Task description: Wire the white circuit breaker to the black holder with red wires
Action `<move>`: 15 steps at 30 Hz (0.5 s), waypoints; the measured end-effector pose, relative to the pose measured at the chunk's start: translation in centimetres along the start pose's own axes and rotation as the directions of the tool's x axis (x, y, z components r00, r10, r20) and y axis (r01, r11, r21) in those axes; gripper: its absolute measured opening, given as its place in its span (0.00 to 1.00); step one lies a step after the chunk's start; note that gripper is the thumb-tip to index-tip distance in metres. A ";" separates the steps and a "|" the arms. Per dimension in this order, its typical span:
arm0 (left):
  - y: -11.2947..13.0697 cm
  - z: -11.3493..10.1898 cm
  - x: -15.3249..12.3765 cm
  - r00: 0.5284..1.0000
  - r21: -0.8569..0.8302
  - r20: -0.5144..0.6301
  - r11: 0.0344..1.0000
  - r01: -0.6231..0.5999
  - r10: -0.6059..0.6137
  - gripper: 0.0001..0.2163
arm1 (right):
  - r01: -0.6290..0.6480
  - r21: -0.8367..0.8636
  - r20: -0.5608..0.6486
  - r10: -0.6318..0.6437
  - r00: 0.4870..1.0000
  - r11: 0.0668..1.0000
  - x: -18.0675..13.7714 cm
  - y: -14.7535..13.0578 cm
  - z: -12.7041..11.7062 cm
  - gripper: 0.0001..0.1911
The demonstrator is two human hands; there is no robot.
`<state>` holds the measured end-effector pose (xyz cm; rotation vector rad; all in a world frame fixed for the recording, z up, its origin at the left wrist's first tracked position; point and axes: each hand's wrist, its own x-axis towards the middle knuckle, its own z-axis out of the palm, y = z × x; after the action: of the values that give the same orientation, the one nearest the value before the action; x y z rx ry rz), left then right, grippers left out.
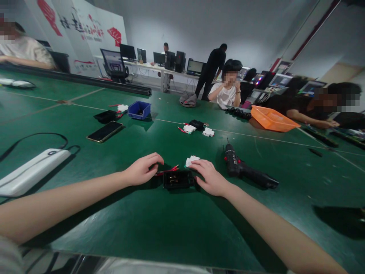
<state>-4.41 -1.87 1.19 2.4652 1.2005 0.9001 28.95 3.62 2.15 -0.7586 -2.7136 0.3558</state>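
Directly ahead of me, a small black plastic box [178,180] lies on the green table, open at the top, with brass-coloured metal pieces inside. Left of it, my left hand [146,168] hovers with bent fingers and a gap between thumb and fingers. Red wires [171,169] run between that hand and the box; whether the hand touches them I cannot tell. My right hand [210,177] rests on the other side, fingers stretched out. Its fingertips touch or overlap a white plastic part [192,160] behind the box, and its thumb is near the box's right end.
A black cordless drill [242,167] lies to the right. Further off are white parts [208,132], a phone [105,131], a blue bin [139,110] and an orange tray [272,118]. A white power bank-like device [34,171] with a cord lies left. Other people sit around.
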 end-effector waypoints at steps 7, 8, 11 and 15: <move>0.5 -0.1 0.2 0.984 0.057 0.171 0.997 -0.053 0.043 0.12 | -0.014 0.061 -0.006 0.015 1.000 0.998 -0.1 0.2 -0.1 0.21; 0.5 -0.1 0.3 0.982 0.065 0.180 0.995 -0.075 0.063 0.12 | -0.005 0.077 -0.006 0.005 1.000 0.997 -0.2 0.2 -0.2 0.22; 0.6 -0.1 0.3 0.978 0.086 0.190 0.990 -0.108 0.090 0.13 | 0.008 0.090 0.000 -0.008 1.000 0.996 -0.2 0.1 -0.4 0.23; 0.7 -0.1 0.3 0.972 0.113 0.209 0.985 -0.130 0.104 0.14 | -0.016 0.019 0.012 0.016 1.000 1.000 0.1 -0.3 -0.3 0.22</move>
<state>-3.94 -2.04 1.73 2.6765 1.0826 0.5984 28.87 3.47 2.55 -0.7759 -2.7123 0.3911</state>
